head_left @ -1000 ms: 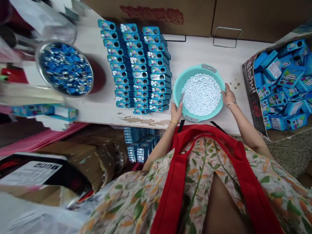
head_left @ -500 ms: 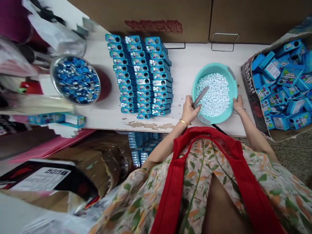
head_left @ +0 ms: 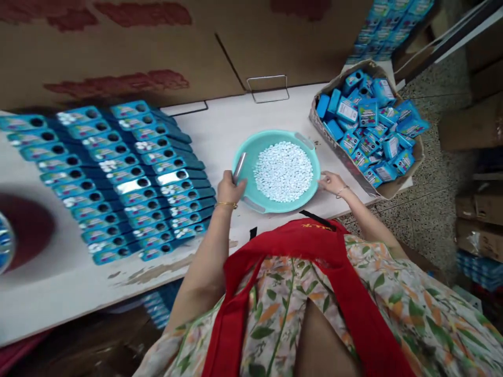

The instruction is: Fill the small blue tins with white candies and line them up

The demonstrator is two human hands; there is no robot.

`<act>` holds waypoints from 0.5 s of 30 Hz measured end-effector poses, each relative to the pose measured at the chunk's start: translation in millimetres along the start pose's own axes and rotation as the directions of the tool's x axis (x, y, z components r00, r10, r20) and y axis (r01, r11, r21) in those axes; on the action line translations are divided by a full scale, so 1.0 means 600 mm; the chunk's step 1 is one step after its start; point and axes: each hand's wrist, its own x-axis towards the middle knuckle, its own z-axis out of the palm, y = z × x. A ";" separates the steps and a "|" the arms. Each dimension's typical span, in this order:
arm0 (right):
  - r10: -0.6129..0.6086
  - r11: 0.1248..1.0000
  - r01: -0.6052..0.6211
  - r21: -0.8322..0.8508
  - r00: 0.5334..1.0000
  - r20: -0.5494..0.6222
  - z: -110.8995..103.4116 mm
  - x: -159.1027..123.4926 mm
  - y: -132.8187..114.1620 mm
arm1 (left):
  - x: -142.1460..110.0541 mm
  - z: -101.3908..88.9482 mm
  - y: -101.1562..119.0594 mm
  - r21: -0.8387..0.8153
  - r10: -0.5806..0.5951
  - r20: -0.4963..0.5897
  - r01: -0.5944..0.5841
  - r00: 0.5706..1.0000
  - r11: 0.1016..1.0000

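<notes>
A turquoise plastic basin [head_left: 255, 140] stands on the white table, holding a heap of small pale pellets [head_left: 283, 172] that look like mints or gum. At the basin's left rim my left hand [head_left: 230, 189] is closed around a narrow, shiny grey tool [head_left: 240, 165], which slants up along the inside wall. That hand also presses on the rim. My right hand [head_left: 332, 183] pinches the opposite rim, its fingertips partly hidden. Left of the basin are rows of blue boxes [head_left: 165, 188] with round holes in their ends; white pellets lie on several of them.
A cardboard carton [head_left: 341, 152] full of blue packs stands to the right. Behind the basin, a wire handle [head_left: 268, 88] lies against large brown boxes [head_left: 231, 31]. A round metal container [head_left: 7, 243] is cut off at the left. Stacked blue packs [head_left: 389, 29] rise at the back right.
My view has swung to the right and closer to the boxes. The grey tool has moved from over the pellets to the basin's left wall. Both hands still hold the basin's sides.
</notes>
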 end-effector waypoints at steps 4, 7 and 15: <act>-0.111 0.950 -0.024 -0.310 0.905 -0.411 -0.209 0.001 -0.034 | -0.002 -0.023 -0.012 0.107 0.003 -0.089 0.006 0.996 0.994; -0.106 0.733 -0.405 -0.547 0.726 -0.679 -0.372 -0.007 -0.028 | -0.025 -0.030 -0.027 0.110 0.071 -0.183 -0.051 0.981 0.993; 0.141 0.610 -0.484 -0.627 0.845 -0.515 -0.420 -0.050 0.041 | -0.075 0.018 0.013 0.080 0.269 0.075 -0.275 0.960 0.958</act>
